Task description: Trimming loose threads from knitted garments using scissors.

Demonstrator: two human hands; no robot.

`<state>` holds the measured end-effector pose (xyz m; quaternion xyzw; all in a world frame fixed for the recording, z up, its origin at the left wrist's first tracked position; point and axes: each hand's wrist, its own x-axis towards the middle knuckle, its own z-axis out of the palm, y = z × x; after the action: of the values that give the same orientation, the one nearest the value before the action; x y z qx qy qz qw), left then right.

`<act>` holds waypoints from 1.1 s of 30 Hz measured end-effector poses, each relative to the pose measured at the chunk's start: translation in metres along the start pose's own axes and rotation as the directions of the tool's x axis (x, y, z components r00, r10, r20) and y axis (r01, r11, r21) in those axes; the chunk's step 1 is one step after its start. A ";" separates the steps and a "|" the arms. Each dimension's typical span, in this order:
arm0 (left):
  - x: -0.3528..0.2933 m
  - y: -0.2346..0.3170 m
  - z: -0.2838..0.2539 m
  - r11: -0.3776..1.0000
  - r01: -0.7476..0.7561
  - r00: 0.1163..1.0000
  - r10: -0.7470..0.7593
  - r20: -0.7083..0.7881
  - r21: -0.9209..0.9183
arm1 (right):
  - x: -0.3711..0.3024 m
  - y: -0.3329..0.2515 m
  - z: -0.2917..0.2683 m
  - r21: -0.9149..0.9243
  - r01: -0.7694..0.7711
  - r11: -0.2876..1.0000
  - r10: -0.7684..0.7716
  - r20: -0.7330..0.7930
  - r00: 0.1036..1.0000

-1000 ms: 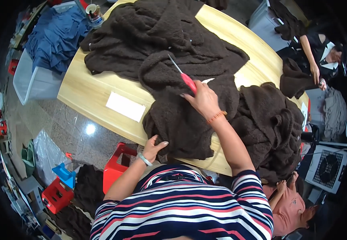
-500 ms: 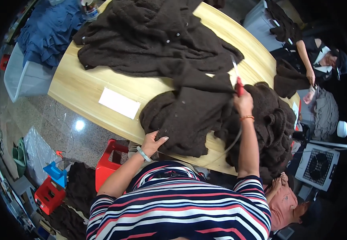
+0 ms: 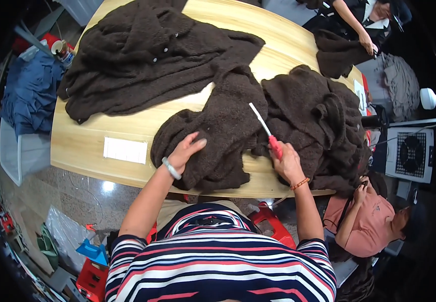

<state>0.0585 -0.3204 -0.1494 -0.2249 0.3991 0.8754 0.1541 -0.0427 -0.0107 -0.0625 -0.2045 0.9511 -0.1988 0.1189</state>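
Slanting inward over cloth (image 3: 218, 136), left hand (image 3: 182, 153)

On the table (image 3: 273, 40), the near garment (image 3: 218, 146) is lying; to its left a paper sheet (image 3: 125, 151) is resting, and farther left a bin (image 3: 9, 158) is standing with cloth (image 3: 29, 95) in it; just to its right a garment heap (image 3: 308, 110) is sitting. Behind it, toward the left, a spread garment (image 3: 127, 65) is lying; over its right part a hand tool (image 3: 274, 145) is pointing; well to its right a fan unit (image 3: 410, 153) is standing.
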 end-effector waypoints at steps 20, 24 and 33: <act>0.058 -0.061 -0.011 0.750 -0.395 0.806 0.560 -0.190 0.531 | -0.019 -0.063 -0.012 -0.094 0.210 0.973 -0.156 0.400 0.903; 0.058 -0.066 -0.043 0.569 -0.339 0.751 0.643 -0.149 0.749 | -0.022 -0.067 -0.015 -0.092 0.219 0.971 -0.158 0.437 0.886; 0.040 -0.025 -0.009 0.853 -0.493 0.761 0.519 -0.389 0.172 | -0.022 -0.076 -0.029 0.009 0.230 0.973 -0.204 0.496 0.844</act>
<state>0.0383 -0.3081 -0.1910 -0.2877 0.4940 0.8024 -0.1710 -0.0063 -0.0550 -0.0007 -0.3574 0.8645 -0.1277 0.3296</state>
